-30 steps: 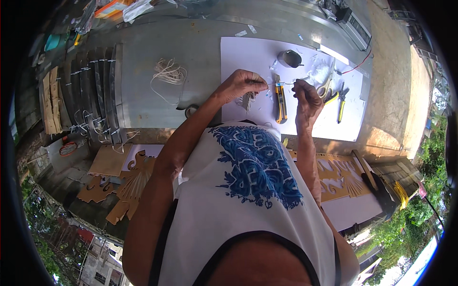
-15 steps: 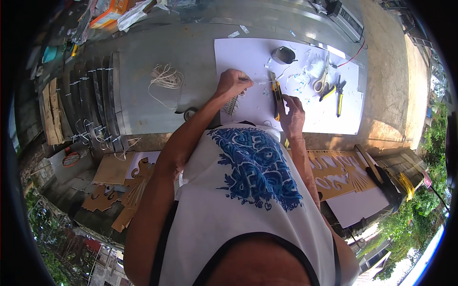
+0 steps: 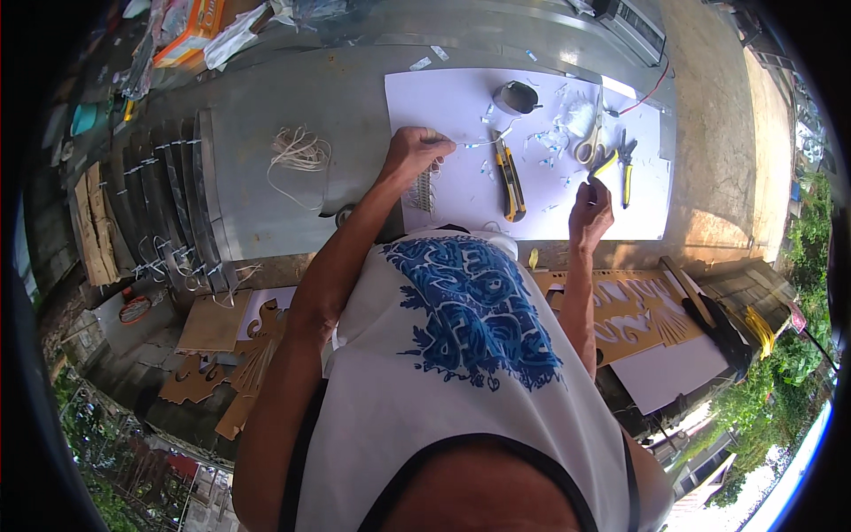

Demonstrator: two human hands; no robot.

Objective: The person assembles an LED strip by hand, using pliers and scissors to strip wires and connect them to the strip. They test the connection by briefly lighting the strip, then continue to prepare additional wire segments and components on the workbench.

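My left hand (image 3: 415, 153) is closed in a pinch on the end of a thin white strand (image 3: 479, 143), which stretches right across the white sheet (image 3: 461, 199). Under that hand lies a pale, ridged strip (image 3: 421, 192). A yellow-and-black utility knife (image 3: 509, 183) rests on the sheet between my hands. My right hand (image 3: 591, 215) has its fingers curled at the near end of one yellow handle of the pliers (image 3: 627, 170); the exact grip is partly hidden. Scissors (image 3: 589, 146) with pale handles lie just beyond.
A roll of dark tape (image 3: 516, 97) stands at the sheet's far side, with white fluff (image 3: 576, 118) and small scraps nearby. A cord bundle (image 3: 301, 151) lies on the grey table (image 3: 257, 93). Dark slats (image 3: 168, 195) line the left. Cut brown panels (image 3: 638, 310) sit at the near right.
My right hand has left the utility knife and moved right to the pliers' handle. The knife stays on the sheet. My left hand keeps its pinch on the strand.
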